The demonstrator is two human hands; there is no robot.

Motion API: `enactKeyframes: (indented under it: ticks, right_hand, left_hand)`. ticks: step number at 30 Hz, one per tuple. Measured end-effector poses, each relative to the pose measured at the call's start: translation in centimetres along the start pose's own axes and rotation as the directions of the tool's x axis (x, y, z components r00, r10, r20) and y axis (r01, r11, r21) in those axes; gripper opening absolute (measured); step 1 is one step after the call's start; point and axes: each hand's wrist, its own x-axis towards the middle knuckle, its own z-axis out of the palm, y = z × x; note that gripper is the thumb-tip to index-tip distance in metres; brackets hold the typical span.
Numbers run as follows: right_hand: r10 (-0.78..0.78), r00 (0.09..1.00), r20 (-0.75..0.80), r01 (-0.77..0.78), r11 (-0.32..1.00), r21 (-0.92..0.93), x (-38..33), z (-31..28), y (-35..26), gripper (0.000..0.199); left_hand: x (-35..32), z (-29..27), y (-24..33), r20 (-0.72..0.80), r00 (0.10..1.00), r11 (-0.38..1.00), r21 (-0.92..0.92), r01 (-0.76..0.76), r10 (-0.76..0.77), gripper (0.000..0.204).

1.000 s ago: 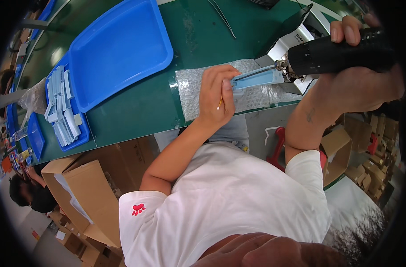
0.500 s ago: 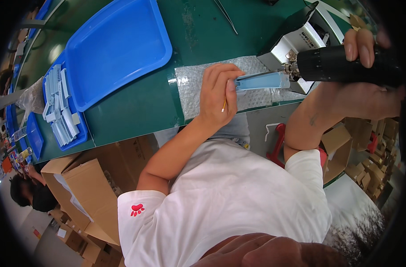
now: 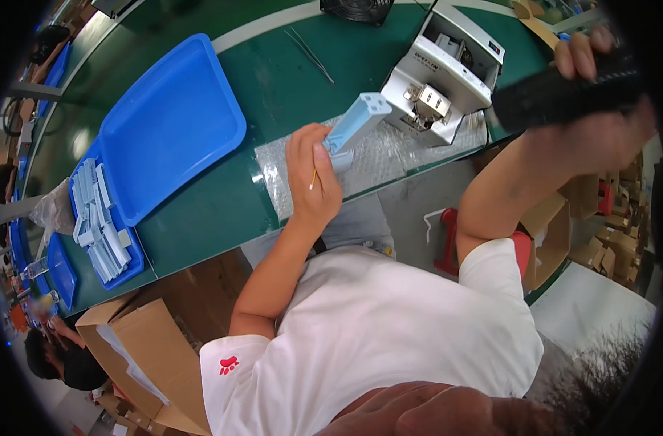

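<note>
Left hand: fingers closed round the lower end of a light-blue plastic piece, thumb along it, piece tilted up toward the far right, above the bubble wrap at the near edge of the green table. Thin yellow wire sticks out by the thumb. Right hand: wrapped round a black cylindrical tool, blurred, well apart from the piece, off toward the table's right end. Silver metal machine sits between the two, right of the piece, near the near edge. Tweezers lie toward the far edge, black fan at that edge. Large blue tray on the left part, overlapping a smaller blue tray with light-blue strips, by the near-left corner.
</note>
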Motion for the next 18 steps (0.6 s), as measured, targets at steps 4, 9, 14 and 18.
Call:
enactKeyframes:
  ticks: [4, 9, 14, 18]
  right_hand:
    - [-0.481, 0.877, -0.017, 0.341, 0.647, -0.682, 0.5, 2.9, 4.3, 0.032]
    - [-0.527, 0.847, 0.063, 0.418, 0.588, -0.692, 0.3, 5.2, 6.6, 0.022]
    - [-0.121, 0.979, -0.163, 0.044, 0.909, -0.414, -1.4, 1.5, 5.2, 0.044]
    - [0.052, 0.990, -0.129, -0.062, 0.996, -0.070, -3.6, 1.1, 3.6, 0.054]
  left_hand:
    - [0.5, 0.2, 0.4, 0.055, 0.998, 0.999, 0.035, -0.013, 0.011, 0.029]
    - [0.1, 0.4, 0.1, 0.056, 0.998, 0.998, 0.056, -0.037, 0.034, 0.027]
    - [-0.2, 0.5, -0.3, 0.035, 0.999, 0.999, -0.019, -0.040, 0.041, 0.025]
    - [-0.3, 0.6, -0.6, 0.012, 1.000, 0.997, -0.074, -0.025, 0.025, 0.019]
